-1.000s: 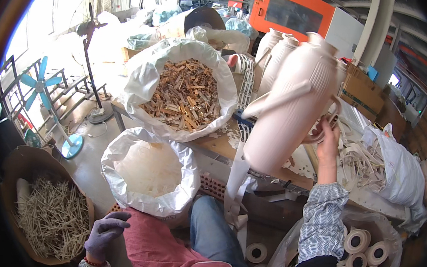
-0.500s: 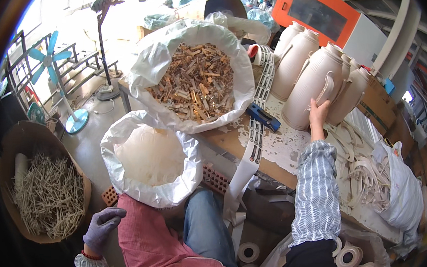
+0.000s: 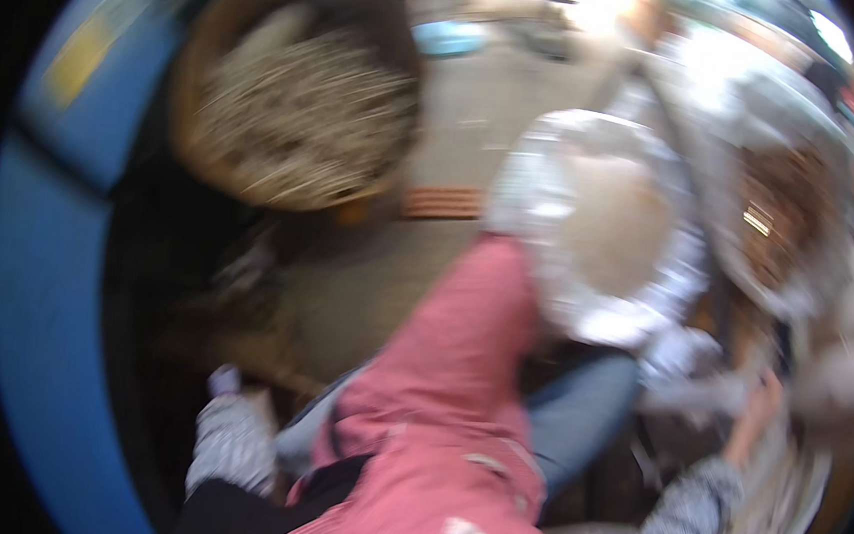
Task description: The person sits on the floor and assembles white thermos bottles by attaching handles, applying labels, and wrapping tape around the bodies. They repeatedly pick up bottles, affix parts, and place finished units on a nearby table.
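The whole view is smeared by motion. My left hand, in a purple glove, is low at the left beside my knee, over a dark area; its fingers are mostly hidden. At the right, my bare right hand is at the table's near side, close to a dark bar-shaped thing. Blur hides whether its fingers hold anything. Between my legs and the table stands a small white sack with pale filling. A larger white sack of brown and gold scraps rests beyond it.
At the upper left stands a brown carton full of thin pale sticks. A blue panel runs along the left edge. A reddish perforated brick lies on the floor, and pale strips are at the lower right.
My view has swung left and down, so the carton and sacks appear farther right. My right hand is off the pale jugs. My left hand is now lower beside my left knee.
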Available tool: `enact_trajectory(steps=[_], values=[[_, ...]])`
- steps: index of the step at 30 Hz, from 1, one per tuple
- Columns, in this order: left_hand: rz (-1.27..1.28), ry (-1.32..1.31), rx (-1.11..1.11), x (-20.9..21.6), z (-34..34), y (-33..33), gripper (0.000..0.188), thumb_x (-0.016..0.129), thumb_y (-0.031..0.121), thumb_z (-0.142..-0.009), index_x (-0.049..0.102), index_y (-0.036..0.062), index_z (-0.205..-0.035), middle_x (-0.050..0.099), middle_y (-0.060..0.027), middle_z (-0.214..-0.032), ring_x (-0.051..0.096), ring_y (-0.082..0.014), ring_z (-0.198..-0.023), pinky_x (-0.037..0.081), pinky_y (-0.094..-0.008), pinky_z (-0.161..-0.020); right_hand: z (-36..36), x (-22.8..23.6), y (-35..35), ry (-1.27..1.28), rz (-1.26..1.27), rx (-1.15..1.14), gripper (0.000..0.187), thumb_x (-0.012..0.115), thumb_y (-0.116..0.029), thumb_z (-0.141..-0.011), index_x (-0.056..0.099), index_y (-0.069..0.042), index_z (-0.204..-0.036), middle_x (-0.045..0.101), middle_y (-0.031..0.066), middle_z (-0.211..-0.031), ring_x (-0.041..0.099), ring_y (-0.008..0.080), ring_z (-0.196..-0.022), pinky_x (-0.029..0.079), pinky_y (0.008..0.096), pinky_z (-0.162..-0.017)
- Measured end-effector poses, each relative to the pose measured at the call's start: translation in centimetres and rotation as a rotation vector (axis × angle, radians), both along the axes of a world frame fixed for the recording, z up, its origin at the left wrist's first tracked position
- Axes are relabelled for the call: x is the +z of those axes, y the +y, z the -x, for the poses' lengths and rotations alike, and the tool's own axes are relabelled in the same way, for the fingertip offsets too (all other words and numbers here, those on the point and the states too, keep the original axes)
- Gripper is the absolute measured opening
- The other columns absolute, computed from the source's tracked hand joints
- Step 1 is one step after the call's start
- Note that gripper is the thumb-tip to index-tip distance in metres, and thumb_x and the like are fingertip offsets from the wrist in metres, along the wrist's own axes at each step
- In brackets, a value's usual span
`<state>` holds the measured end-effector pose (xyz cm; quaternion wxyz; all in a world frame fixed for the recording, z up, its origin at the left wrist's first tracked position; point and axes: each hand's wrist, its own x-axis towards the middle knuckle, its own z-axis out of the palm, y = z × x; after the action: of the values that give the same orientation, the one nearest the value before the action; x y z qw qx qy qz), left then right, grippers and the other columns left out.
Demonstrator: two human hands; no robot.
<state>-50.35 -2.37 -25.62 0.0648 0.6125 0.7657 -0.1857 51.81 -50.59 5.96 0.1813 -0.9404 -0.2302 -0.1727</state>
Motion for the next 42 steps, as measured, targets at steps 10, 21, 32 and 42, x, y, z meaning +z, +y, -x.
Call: enact_trajectory(steps=[10,21,32,42], values=[[-0.140,-0.250,0.600,6.4,-1.1,-12.4,0.068,0.065,0.025,-0.076,0.040,0.0172,-0.140,0.041,-0.0149,-0.142,0.050,-0.0356,-0.124,0.044,-0.0455,-0.101,-0.4,0.7,-2.2,-0.165,0.209,0.074,0.025,0.055,-0.018,-0.096,0.060,-0.002,-0.114,0.065,0.0151,-0.111,0.060,0.0288,-0.104,0.046,0.0374,-0.089],[0.573,-0.098,0.074,9.6,-5.4,-2.8,0.044,0.069,0.041,-0.077,0.070,0.0190,-0.114,0.065,-0.0099,-0.121,0.059,-0.0273,-0.115,0.046,-0.0404,-0.097,13.4,7.9,8.6,-0.263,-0.012,0.275,0.015,0.059,-0.012,-0.095,0.063,-0.002,-0.103,0.062,0.0086,-0.112,0.058,0.0220,-0.105,0.045,0.0338,-0.090],[-0.679,-0.701,-1.557,41.0,-36.6,-2.8,0.023,0.072,0.022,-0.064,0.068,0.0210,-0.087,0.057,0.0011,-0.090,0.058,-0.0199,-0.079,0.048,-0.0395,-0.075,29.4,3.2,33.7,1.342,-0.762,0.758,0.086,0.050,-0.057,-0.093,0.004,-0.017,-0.154,0.043,0.0226,-0.138,0.061,0.0313,-0.108,0.052,0.0392,-0.087],[-0.389,-1.528,-1.355,40.5,-54.9,-1.4,0.048,0.079,0.015,-0.072,0.063,0.0076,-0.116,0.056,-0.0082,-0.123,0.056,-0.0221,-0.112,0.046,-0.0360,-0.096,26.1,-1.6,27.3,1.563,-1.243,0.803,0.090,0.061,-0.033,-0.093,-0.003,-0.013,-0.153,0.032,0.0145,-0.149,0.047,0.0203,-0.125,0.044,0.0349,-0.100]])
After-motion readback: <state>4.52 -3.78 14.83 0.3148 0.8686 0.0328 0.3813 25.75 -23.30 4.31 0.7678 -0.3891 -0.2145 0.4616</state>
